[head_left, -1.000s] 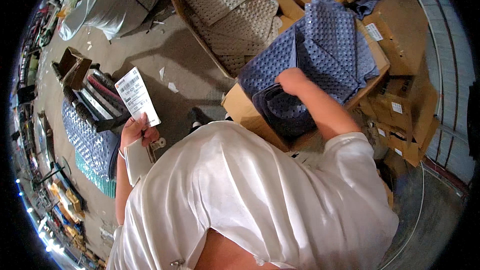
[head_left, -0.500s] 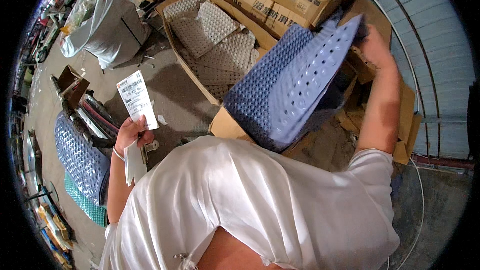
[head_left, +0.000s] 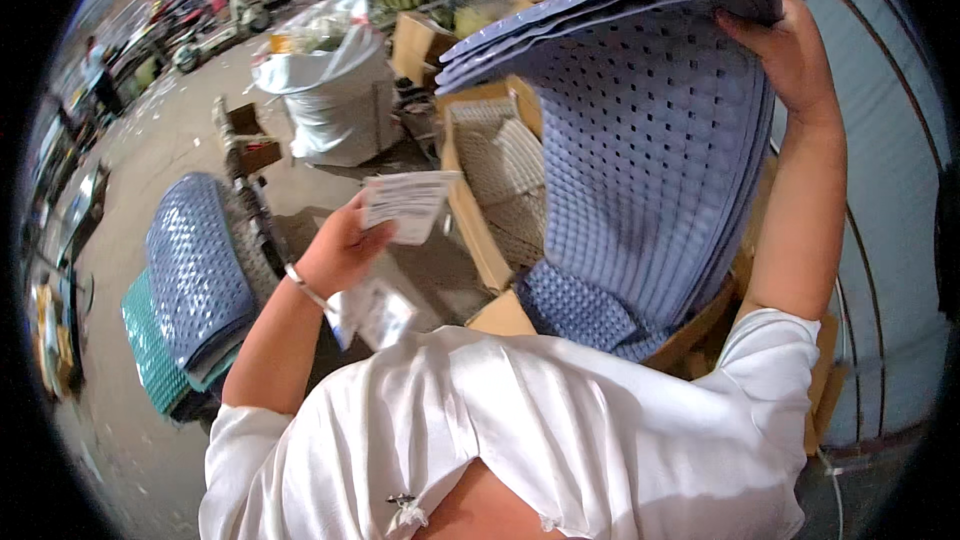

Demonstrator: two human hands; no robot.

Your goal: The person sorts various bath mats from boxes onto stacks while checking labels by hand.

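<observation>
My right hand (head_left: 785,50) is closed on the upper edge of a stack of blue-grey perforated bath mats (head_left: 650,130), raised and bent over above a box. Their lower part hangs down toward more blue mats (head_left: 580,305) lying in the cardboard box (head_left: 690,340). In my left hand (head_left: 350,240) is a white printed label sheet (head_left: 408,205), pinched between thumb and fingers. More label paper (head_left: 378,312) dangles below that wrist, blurred by motion.
A second box (head_left: 470,215) holds beige mats (head_left: 505,160). Blue mats (head_left: 200,260) and green mats (head_left: 152,340) drape over a cart (head_left: 250,185) at the left. A large white sack (head_left: 335,105) stands farther back. A corrugated wall (head_left: 890,140) runs along the right.
My right hand has lifted the blue mats higher out of the box. My left hand has moved right and up with the labels, and the view has tilted farther out.
</observation>
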